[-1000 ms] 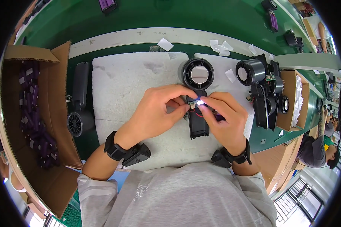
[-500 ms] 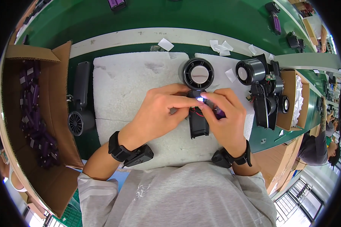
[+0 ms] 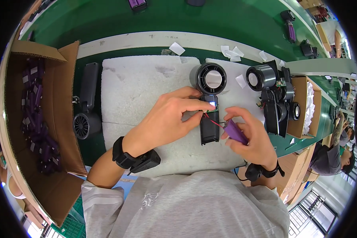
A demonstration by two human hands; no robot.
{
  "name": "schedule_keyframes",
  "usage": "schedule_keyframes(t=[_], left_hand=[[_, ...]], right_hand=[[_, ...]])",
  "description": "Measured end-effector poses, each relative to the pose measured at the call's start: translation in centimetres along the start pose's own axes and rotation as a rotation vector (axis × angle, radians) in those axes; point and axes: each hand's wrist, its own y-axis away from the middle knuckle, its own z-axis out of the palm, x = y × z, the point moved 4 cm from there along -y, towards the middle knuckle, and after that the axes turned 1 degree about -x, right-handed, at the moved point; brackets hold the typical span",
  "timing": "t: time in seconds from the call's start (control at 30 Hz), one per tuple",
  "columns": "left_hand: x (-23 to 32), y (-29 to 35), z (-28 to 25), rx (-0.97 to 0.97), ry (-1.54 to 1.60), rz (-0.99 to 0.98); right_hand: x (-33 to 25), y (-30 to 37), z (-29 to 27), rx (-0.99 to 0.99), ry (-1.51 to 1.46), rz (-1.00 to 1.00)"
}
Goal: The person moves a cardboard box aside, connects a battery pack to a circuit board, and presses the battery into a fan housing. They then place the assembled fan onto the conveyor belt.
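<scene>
My left hand (image 3: 166, 113) is resting its index fingertip on a small, lit green circuit board (image 3: 214, 111) at the neck of a black plastic handheld fan (image 3: 210, 133); whether my thumb is pinching it too, I cannot tell. My right hand (image 3: 256, 139) is gripping a purple cylindrical battery (image 3: 235, 132), just right of the fan's handle. The fan is lying on a white foam pad (image 3: 146, 83). Thin red and black wires (image 3: 214, 122) are spanning the gap to the board; pulling the battery farther could strain their joints, and a slipping fingertip could let the board lift or tilt.
</scene>
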Motion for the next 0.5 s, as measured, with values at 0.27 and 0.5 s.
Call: schedule_keyframes(t=[0.27,0.5], left_hand=[[0.2,0.1,0.2,-0.003,-0.004,-0.034],[-0.4,0.0,0.4,0.015,0.002,-0.012]], right_hand=[[-0.3,0.7,-0.5,0.443,0.6,-0.042],[-0.9,1.3,0.4,0.392,0.877,-0.414]])
